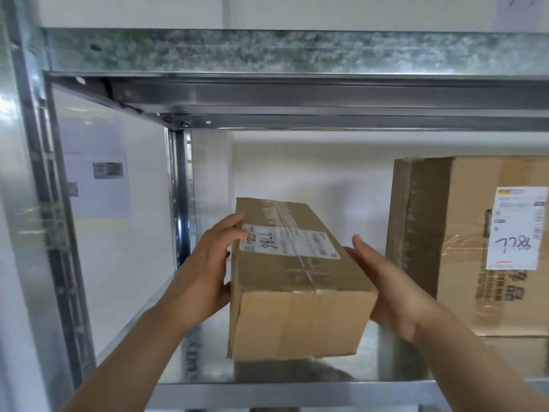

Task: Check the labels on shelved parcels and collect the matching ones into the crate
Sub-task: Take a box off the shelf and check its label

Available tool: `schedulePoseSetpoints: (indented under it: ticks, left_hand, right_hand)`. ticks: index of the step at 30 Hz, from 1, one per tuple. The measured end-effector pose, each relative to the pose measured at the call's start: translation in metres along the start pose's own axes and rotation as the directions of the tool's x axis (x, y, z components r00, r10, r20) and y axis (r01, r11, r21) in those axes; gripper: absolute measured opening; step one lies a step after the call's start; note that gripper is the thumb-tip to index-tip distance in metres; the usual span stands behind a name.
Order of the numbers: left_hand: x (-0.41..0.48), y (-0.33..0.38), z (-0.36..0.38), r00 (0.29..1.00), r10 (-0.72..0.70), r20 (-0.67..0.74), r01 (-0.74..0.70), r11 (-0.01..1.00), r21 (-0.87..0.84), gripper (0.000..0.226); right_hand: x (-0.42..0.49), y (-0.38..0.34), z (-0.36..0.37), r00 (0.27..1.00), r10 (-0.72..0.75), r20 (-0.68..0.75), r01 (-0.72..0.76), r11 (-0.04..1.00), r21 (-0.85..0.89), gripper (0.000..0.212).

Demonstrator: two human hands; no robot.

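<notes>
A long brown cardboard parcel (297, 292) is held between both hands just above the metal shelf (386, 367), with its shadow under it. Its white label (289, 242) on top carries a handwritten "7786". My left hand (208, 263) grips the parcel's left side, with its fingers reaching over the top edge onto the label. On the right side my right hand (389, 286) presses flat, thumb pointing up and fingers hidden behind the parcel. No crate is in view.
A large taped carton (463, 248) stands on the shelf at the right, and its white label (517, 227) also reads "7786". A shelf beam (297, 52) runs overhead. A metal upright (181, 197) stands at the back left. Papers hang on the left wall (98, 171).
</notes>
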State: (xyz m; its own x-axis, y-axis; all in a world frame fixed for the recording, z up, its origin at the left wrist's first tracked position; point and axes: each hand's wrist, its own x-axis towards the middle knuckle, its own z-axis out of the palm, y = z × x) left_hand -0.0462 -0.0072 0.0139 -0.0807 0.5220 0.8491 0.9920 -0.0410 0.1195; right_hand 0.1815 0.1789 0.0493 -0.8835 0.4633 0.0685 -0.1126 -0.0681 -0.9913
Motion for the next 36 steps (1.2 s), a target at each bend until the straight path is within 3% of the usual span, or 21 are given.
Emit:
schedulePoseSetpoints:
  ticks: [2,6,8,10,12,14,16,21,31,36]
  left_hand:
    - [0.0,-0.001,0.002,0.996,0.093,-0.005,-0.093,0.995,0.042,0.076]
    - [-0.001,-0.009,0.001,0.998,0.062,0.022,-0.063,0.995,0.071,0.108]
    - [-0.001,-0.007,0.001,0.997,-0.074,0.017,0.073,0.997,0.036,0.109]
    - [0.002,0.003,0.0,0.951,-0.308,0.023,0.309,0.943,-0.122,0.093]
    - [0.006,0.017,0.002,0.833,-0.547,0.088,0.516,0.709,-0.481,0.068]
    - [0.013,0.029,0.0,0.725,-0.647,0.238,0.599,0.42,-0.682,0.04]
    - [0.017,0.035,-0.002,0.712,-0.598,0.368,0.619,0.287,-0.731,0.054]
    - [0.021,0.046,0.002,0.769,-0.545,0.332,0.584,0.391,-0.711,0.09]
    - [0.02,0.047,0.012,0.78,-0.592,0.204,0.533,0.458,-0.712,0.09]
    - [0.018,0.045,0.017,0.752,-0.631,0.189,0.549,0.442,-0.709,0.09]
  right_hand:
    - [0.004,0.002,-0.003,0.998,0.055,0.027,-0.055,0.998,0.005,0.057]
    - [0.006,0.003,0.003,0.987,0.057,0.148,-0.064,0.997,0.042,0.029]
    - [0.01,0.005,0.002,0.988,0.028,0.153,-0.038,0.997,0.062,0.025]
    - [0.017,0.008,-0.002,0.991,-0.043,0.124,0.033,0.996,0.079,0.045]
    - [0.022,0.011,-0.004,0.989,-0.113,0.097,0.107,0.992,0.064,0.059]
    - [0.027,0.014,-0.005,0.981,-0.167,0.095,0.162,0.985,0.053,0.061]
    - [0.029,0.016,-0.003,0.975,-0.202,0.089,0.199,0.979,0.048,0.061]
    - [0.031,0.016,0.008,0.958,-0.263,0.118,0.261,0.965,0.029,0.061]
    - [0.036,0.019,0.012,0.933,-0.347,0.096,0.343,0.938,0.052,0.059]
    - [0.038,0.022,0.011,0.922,-0.37,0.111,0.365,0.929,0.062,0.058]
